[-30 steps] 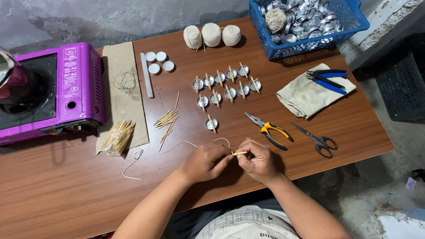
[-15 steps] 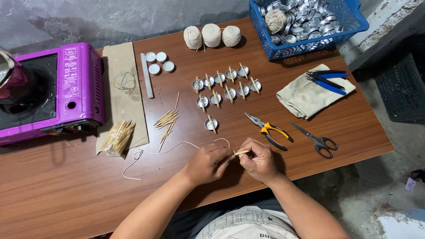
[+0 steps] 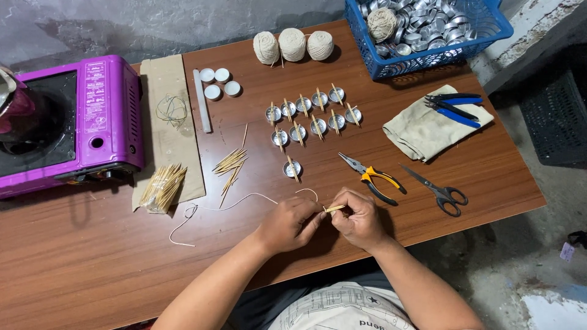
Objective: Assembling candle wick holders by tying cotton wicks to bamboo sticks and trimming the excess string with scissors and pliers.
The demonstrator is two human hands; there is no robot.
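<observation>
The brown wooden surface [image 3: 110, 269] carries everything. At its far left edge sits a big pink stove [image 3: 73, 122]. At the far right corner stands a blue basket [image 3: 483, 36] full of small metal cups, with one ball of string inside. Near the right edge lies a tan cloth [image 3: 422, 131] with blue pliers [image 3: 455, 107] on top. Three balls of string [image 3: 293, 44] sit in a row at the far edge. A brown paper sheet [image 3: 177, 159] lies beside the stove, and a bundle of thin sticks [image 3: 160, 186] rests on its near end. In the middle stand rows of little metal cups [image 3: 312, 116], each with a stick across the top. More loose sticks [image 3: 231, 164] lie just left of them. Orange pliers [image 3: 374, 177] and scissors [image 3: 440, 192] lie to the right of the hands.

Close to the near edge, the left hand [image 3: 287, 225] and the right hand [image 3: 361, 219] meet. Both are pinching one small stick [image 3: 334, 208] between their fingertips, so each grip is closed tight on it. A long white string [image 3: 235, 205] runs from the stick out to the left and curls on the surface.

It looks like the step in hand is fixing the string to the stick. The next move likely needs a steady pinch and small, careful finger turns, so the thin string does not slip off.
</observation>
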